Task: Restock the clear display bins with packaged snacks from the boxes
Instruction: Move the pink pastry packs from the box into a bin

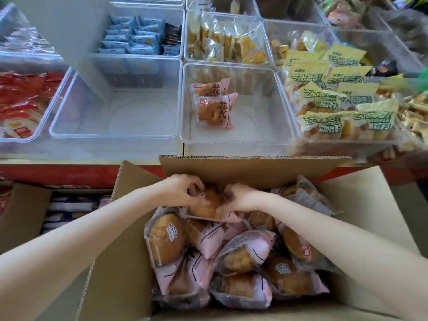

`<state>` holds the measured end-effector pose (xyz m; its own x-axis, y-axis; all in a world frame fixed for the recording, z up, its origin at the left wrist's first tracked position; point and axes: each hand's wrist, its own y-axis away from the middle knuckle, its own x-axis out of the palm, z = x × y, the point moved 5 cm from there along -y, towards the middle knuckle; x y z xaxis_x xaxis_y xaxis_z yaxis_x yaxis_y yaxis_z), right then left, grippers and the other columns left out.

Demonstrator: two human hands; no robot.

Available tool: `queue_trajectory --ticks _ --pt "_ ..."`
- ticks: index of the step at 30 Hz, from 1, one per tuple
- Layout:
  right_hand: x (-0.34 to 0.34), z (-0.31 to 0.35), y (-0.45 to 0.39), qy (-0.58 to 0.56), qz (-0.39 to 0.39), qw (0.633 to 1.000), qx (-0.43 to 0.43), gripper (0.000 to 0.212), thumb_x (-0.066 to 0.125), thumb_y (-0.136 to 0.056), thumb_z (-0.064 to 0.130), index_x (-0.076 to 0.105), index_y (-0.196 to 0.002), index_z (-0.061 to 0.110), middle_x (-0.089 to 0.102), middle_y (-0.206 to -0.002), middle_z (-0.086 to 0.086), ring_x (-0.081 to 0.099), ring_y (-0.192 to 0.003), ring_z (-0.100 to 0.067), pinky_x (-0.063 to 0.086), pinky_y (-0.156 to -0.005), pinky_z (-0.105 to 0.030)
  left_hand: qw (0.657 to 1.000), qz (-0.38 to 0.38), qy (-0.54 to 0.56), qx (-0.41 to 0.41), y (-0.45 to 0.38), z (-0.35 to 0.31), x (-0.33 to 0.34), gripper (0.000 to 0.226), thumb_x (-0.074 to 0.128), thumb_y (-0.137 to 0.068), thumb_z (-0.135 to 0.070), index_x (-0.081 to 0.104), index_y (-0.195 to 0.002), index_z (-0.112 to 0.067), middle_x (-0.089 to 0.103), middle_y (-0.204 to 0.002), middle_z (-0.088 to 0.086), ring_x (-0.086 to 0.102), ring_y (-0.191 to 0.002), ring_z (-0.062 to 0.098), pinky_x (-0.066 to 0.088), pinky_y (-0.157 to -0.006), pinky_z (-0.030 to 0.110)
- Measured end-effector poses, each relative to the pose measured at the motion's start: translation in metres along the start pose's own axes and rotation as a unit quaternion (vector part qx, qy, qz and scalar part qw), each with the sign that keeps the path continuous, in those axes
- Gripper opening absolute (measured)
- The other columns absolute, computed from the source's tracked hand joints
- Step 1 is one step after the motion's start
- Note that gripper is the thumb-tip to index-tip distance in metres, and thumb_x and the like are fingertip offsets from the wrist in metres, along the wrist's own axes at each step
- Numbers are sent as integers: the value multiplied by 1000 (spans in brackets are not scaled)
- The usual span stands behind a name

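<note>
A pink-wrapped bun (206, 203) sits at the far end of the open box (120, 262), on top of the heap, and both hands are on it. The left hand (180, 190) curls over the bun's left end, fingers bent round the wrapper. The right hand (239, 197) grips the bun's right end, fingers tucked down against the pink film; it may be catching a second pack beneath, but the fingers hide that edge.

Nearer than the bun, the box is filled with more buns (231, 262) of the same kind, lying loose at all angles, with one grey-wrapped pack (308, 196) against the box's right wall.

Beyond the box, on the desk (92, 156), stands a clear bin (236, 105) holding two pink buns (214, 105), one overlapping the other, at its left side. Left of that bin is a bare bin (115, 107). Right of it a bin (342, 105) is piled with yellow-green packs. Behind the bare bin, another holds blue packs (133, 34); behind the two-bun bin, one holds yellow packs (228, 41) standing on edge. At the far left, red packs (23, 93) fill a bin.
</note>
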<state>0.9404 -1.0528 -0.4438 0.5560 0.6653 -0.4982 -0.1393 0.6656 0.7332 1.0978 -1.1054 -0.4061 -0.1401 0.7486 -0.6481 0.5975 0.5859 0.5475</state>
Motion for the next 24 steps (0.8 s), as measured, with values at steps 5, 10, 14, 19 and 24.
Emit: queue_trajectory --ticks 5,10,14,19,24 --pt "10 -22 7 -280 77 947 138 39 58 -84 57 51 -95 20 47 -64 0 35 -40 -9 27 -45 -18 989 27 93 -109 7 18 0 83 73 -73 -46 36 -140 -13 60 -118 2 57 -108 18 45 -93 26" --pt "-2 -5 25 -268 113 948 131 41 65 -79 54 55 -104 23 47 -70 0 37 -58 -11 26 -55 -21 967 208 81 -122 17 1 -5 63 71 -77 -42 46 -124 -9 73 -81 -1 67 -70 5 50 -65 24" --pt "-35 14 48 -318 129 938 53 22 69 -84 26 63 -101 13 63 -96 -7 60 -83 -19 53 -68 -29 939 301 126 -106 19 -2 3 50 71 -80 -29 54 -122 -7 72 -103 5 67 -95 12 45 -92 29" --pt "-59 49 64 -57 113 992 -28 5 65 -85 5 63 -89 5 64 -88 -10 64 -77 -17 58 -77 -31 961 244 111 -60 8 -19 -6 44 77 -70 -35 65 -108 -16 69 -108 -3 64 -100 8 48 -96 26" --pt "-146 95 99 -40 69 985 -151 16 60 -89 6 62 -103 -1 70 -96 -7 68 -81 -9 53 -70 -19 955 176 231 62 19 -60 -104 45 72 -77 -33 57 -115 -15 64 -111 4 61 -100 12 49 -87 21"
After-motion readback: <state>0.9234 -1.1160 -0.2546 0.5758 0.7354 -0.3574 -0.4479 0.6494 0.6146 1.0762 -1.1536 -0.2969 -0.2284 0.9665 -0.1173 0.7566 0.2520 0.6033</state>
